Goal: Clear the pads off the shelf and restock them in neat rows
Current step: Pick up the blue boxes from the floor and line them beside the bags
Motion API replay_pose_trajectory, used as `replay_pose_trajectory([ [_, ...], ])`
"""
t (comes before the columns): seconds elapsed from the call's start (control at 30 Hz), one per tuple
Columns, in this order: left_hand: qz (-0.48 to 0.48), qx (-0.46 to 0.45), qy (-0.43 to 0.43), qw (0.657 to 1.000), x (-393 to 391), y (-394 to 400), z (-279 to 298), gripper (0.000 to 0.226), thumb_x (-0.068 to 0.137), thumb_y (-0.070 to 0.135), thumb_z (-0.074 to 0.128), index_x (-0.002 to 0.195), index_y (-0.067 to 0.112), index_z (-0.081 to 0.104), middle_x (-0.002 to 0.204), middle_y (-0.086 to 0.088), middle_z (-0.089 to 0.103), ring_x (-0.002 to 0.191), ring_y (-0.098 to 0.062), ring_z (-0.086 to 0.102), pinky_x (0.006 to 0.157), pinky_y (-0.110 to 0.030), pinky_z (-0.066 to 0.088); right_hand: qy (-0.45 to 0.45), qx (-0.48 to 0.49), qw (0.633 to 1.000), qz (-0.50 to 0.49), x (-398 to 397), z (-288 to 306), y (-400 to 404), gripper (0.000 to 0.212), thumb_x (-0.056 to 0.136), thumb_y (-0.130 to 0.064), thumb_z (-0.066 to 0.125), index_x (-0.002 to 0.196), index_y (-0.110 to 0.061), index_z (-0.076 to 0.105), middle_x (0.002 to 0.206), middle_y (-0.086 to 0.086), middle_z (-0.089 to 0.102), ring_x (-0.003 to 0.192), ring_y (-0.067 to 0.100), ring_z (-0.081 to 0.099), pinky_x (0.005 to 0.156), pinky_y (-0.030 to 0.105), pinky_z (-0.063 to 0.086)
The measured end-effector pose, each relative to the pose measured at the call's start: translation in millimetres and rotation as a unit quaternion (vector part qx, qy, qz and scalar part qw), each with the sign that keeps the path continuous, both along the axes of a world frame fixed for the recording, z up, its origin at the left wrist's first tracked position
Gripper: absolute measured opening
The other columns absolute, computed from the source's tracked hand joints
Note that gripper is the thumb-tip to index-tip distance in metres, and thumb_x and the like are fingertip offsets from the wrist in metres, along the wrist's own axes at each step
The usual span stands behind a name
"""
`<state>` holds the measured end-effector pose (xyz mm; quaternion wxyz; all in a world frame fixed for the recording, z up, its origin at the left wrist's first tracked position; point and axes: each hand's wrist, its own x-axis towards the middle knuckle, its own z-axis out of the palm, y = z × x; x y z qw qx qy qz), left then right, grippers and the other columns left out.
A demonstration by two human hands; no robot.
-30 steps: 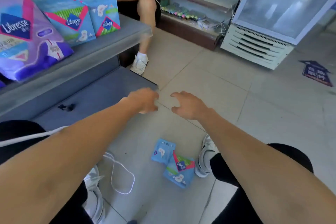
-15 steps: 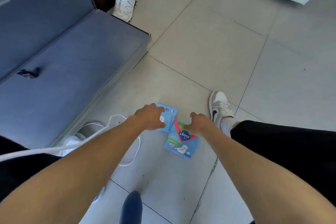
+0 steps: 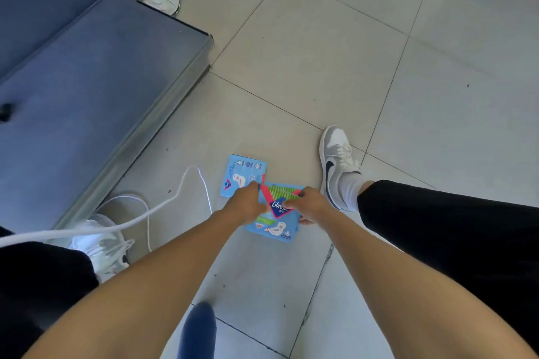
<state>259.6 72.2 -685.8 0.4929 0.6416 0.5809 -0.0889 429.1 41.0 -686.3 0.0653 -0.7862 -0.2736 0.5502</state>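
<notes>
- I am looking down at two flat light-blue plastic pad packets lying on the pale tiled floor [image 3: 291, 46], just beside the front edge of the grey-blue metal bottom shelf [image 3: 96, 67].
- I am gripping the nearer packet with the pink-and-green Libresse front [image 3: 275, 223] from both sides: my left hand [image 3: 246, 204] is curling over its left edge, and my right hand [image 3: 310, 207] is pinching its right edge, thumb underneath.
- The second light-blue packet with its printed back up [image 3: 242, 173] is lying touching the first, its lower corner tucked beneath or against it; I cannot tell which.
- Risk: the film wrapping is looking slick, so a shallow edge pinch may be letting the packet slide out on the lift.
- Risk: my left knuckles are resting close to the second packet, so a lift may be dragging or flipping it away across the tiles.
- Risk: the white cable [image 3: 163, 207] is looping on the floor just beside my left hand and around my white left shoe [image 3: 99, 245]; a forearm or foot may be snagging it while I am rising toward the shelf.
- Risk: my grey-and-white right sneaker [image 3: 335, 160] is standing near the packets, so a shifted step may be crushing one.
</notes>
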Motion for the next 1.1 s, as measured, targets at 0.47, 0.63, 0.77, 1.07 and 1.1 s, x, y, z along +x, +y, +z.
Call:
replay_pose_trajectory([
  [0.47, 0.129, 0.051, 0.041, 0.989, -92, 49, 11, 0.039, 0.086, 0.017, 0.071, 0.119, 0.007, 0.051, 0.109, -0.009, 0.059, 0.088, -0.02, 0.052, 0.072, -0.026, 0.036, -0.107, -0.034, 0.99, 0.08, -6, -25, 3, 0.092, 0.066, -0.052, 0.082, 0.132, -0.009, 0.034, 0.125, 0.012, 0.051, 0.103, 0.025, 0.053, 0.077, 0.035, 0.05],
  [0.63, 0.136, 0.02, 0.056, 0.989, -110, 38, -7, 0.041, 0.087, 0.018, 0.069, 0.122, 0.007, 0.05, 0.114, -0.012, 0.06, 0.089, -0.021, 0.053, 0.072, -0.026, 0.038, -0.14, -0.029, 0.988, 0.06, -20, -51, -8, 0.092, 0.062, -0.058, 0.082, 0.125, -0.009, 0.036, 0.121, 0.016, 0.052, 0.106, 0.029, 0.06, 0.086, 0.038, 0.054],
  [0.77, 0.145, 0.022, 0.049, 0.988, -115, 36, -13, 0.038, 0.088, 0.017, 0.069, 0.12, 0.007, 0.05, 0.108, -0.009, 0.058, 0.09, -0.021, 0.053, 0.073, -0.027, 0.038, -0.13, -0.038, 0.99, 0.042, -17, -50, -2, 0.082, 0.071, -0.042, 0.083, 0.126, -0.004, 0.035, 0.105, 0.007, 0.055, 0.09, 0.024, 0.059, 0.078, 0.035, 0.052],
  [1.07, 0.164, 0.064, -0.023, 0.984, -109, 48, 6, 0.054, 0.084, 0.012, 0.07, 0.129, 0.016, 0.039, 0.105, -0.012, 0.063, 0.094, -0.03, 0.063, 0.078, -0.034, 0.051, -0.074, -0.007, 0.997, 0.017, -2, -28, -5, 0.042, 0.077, -0.026, 0.08, 0.107, -0.01, 0.055, 0.102, 0.006, 0.063, 0.082, 0.018, 0.06, 0.061, 0.027, 0.047],
  [1.1, 0.17, 0.072, -0.039, 0.982, -109, 48, 12, 0.063, 0.084, 0.01, 0.069, 0.136, 0.02, 0.034, 0.105, -0.011, 0.063, 0.095, -0.03, 0.063, 0.078, -0.033, 0.05, -0.076, 0.008, 0.997, 0.029, 0, -20, -3, 0.042, 0.078, -0.025, 0.078, 0.11, -0.007, 0.057, 0.105, 0.008, 0.066, 0.081, 0.019, 0.061, 0.064, 0.028, 0.049],
])
